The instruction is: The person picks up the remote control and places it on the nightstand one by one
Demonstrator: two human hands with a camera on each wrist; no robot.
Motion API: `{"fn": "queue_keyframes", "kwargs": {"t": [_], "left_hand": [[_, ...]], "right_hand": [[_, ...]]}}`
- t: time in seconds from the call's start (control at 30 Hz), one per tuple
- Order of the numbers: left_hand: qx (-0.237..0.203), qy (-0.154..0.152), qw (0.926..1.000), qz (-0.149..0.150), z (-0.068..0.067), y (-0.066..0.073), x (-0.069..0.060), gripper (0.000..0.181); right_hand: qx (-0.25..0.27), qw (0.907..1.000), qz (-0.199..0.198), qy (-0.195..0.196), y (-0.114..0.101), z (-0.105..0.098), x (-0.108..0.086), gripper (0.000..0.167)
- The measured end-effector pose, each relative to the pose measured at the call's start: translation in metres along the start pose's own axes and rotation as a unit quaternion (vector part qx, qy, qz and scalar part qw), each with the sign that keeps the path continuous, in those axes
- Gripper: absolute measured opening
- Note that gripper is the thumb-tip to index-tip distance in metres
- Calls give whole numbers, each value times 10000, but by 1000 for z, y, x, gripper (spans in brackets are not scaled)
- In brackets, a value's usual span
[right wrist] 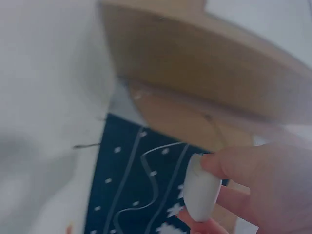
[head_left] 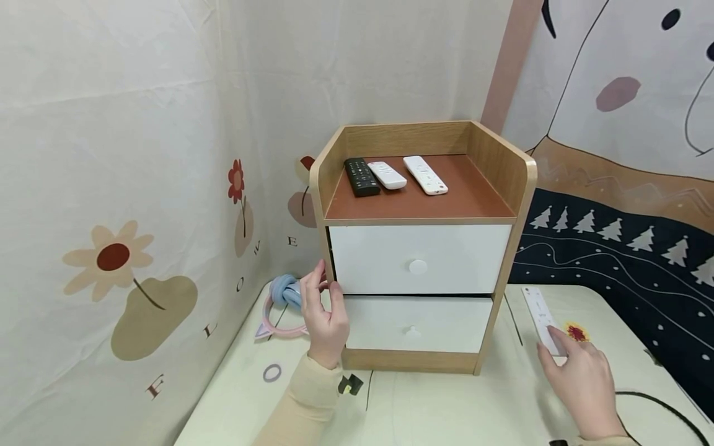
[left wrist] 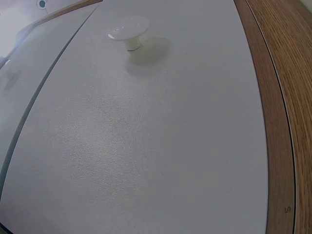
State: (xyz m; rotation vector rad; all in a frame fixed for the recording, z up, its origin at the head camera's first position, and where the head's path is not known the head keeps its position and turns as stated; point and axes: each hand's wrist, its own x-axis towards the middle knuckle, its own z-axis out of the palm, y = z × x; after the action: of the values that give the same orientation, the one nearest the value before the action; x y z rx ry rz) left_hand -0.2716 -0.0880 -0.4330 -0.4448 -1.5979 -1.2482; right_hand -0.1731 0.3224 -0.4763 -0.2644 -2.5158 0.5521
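Observation:
Low at the right, my right hand (head_left: pixel 582 378) pinches the near end of a long white remote control (head_left: pixel 538 313) between thumb and fingers. In the right wrist view the end of that remote (right wrist: pixel 201 187) shows end-on between the fingertips. My left hand (head_left: pixel 326 322) is raised at the left front edge of a small wooden cabinet (head_left: pixel 482 356), its fingers by the side panel and its thumb near the front. Two white drawers fill the cabinet front, each with a round knob (head_left: pixel 418 267). On its brown top lie a black remote (head_left: pixel 362 178), a short white remote (head_left: pixel 387 176) and a longer white remote (head_left: pixel 426 176).
Left of the cabinet lie a blue knotted band (head_left: pixel 284 290), a pink ring-shaped band (head_left: pixel 287 332) and a small purple ring (head_left: pixel 272 373). A black cable (head_left: pixel 664 404) curves at the right. Printed curtains (head_left: pixel 139 155) stand around the pale table (head_left: pixel 424 409).

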Motion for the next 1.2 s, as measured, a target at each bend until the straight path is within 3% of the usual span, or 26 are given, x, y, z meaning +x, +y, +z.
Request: {"fn": "queue_keyframes", "kwargs": {"t": [0.1,0.23,0.5,0.73,1.0,1.1,1.2], "left_hand": [[2,20,10000,86,0,-1,0,52],[-8,62,9997,220,1,-3,0,54],[12,54,9998,173,0,-3,0,54],[12,41,9999,104,0,-2,-1,53],[2,34,10000,70,0,-2,-1,52],[-7,57,9999,120,0,-3,0,52],[5,100,9997,222,1,-3,0,52]], "right_hand": [[148,9996,-22,220,-14,-6,0,49],[452,9956,-223,794,-31,-15,1,47],[823,9734,-946,1915,-60,-35,7,49],[1299,9548,-1184,2399,-88,-60,11,53],[1910,9235,-1331,3049,-119,-77,12,47],[2032,9136,-1484,3193,-127,-79,12,50],[2041,9097,-1757,3160,-132,-79,14,56]]}}
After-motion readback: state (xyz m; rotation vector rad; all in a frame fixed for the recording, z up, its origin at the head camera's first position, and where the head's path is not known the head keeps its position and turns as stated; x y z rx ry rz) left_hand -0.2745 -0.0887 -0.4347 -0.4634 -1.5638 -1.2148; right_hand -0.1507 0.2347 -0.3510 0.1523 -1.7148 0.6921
